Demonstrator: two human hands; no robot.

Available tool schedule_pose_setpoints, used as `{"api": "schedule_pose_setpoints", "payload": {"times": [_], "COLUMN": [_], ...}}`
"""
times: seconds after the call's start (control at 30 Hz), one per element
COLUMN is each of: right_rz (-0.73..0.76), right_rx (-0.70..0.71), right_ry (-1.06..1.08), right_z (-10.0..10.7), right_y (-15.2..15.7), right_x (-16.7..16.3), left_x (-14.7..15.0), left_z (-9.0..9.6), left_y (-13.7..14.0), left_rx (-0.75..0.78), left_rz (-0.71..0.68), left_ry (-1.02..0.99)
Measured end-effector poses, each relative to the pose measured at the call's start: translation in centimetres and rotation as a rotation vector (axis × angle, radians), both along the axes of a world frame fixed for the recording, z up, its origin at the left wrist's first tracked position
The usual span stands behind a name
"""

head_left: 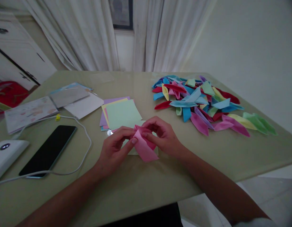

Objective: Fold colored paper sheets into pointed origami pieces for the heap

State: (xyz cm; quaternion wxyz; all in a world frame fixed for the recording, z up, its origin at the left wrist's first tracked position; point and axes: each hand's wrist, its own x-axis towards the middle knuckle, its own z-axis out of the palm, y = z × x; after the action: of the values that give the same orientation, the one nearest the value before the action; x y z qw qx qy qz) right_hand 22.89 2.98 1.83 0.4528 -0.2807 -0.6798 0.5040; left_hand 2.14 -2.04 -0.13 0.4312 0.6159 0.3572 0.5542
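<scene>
Between both hands is a partly folded piece of pink paper, held above the table near its middle. My left hand pinches its left side, thumb on top. My right hand grips the upper right side, with its thumb pressed against the fold. Beneath the hands lies a pale green sheet, mostly covered by them. Just behind, a stack of coloured square paper has light green on top, with yellow, pink, purple and blue edges showing.
At the right lies a heap of folded paper pieces in many colours. On the left are a black phone, a white cable, a white device and flat packets with printed sheets. Curtains hang behind the table.
</scene>
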Motion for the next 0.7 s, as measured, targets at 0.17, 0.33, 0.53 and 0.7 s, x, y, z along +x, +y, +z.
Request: {"api": "schedule_pose_setpoints", "payload": {"times": [0.17,0.33,0.53,0.7], "right_rz": [0.039,0.121,0.156,0.09], "right_rx": [-0.069,-0.08,-0.268,-0.269], "right_ry": [0.038,-0.003,0.1,0.06], "right_z": [-0.25,-0.03,-0.24,-0.25], "right_y": [-0.01,0.04,0.36,0.47], "right_x": [0.02,0.18,0.3,0.25], "left_x": [0.32,0.39,0.17,0.03], "left_z": [0.35,0.37,0.6,0.43], "left_y": [0.18,0.04,0.04,0.52], "left_rx": [-0.042,-0.098,-0.321,-0.452], "left_rz": [-0.022,-0.055,-0.098,-0.205], "left_ry": [-0.014,-0.007,-0.096,-0.15]}}
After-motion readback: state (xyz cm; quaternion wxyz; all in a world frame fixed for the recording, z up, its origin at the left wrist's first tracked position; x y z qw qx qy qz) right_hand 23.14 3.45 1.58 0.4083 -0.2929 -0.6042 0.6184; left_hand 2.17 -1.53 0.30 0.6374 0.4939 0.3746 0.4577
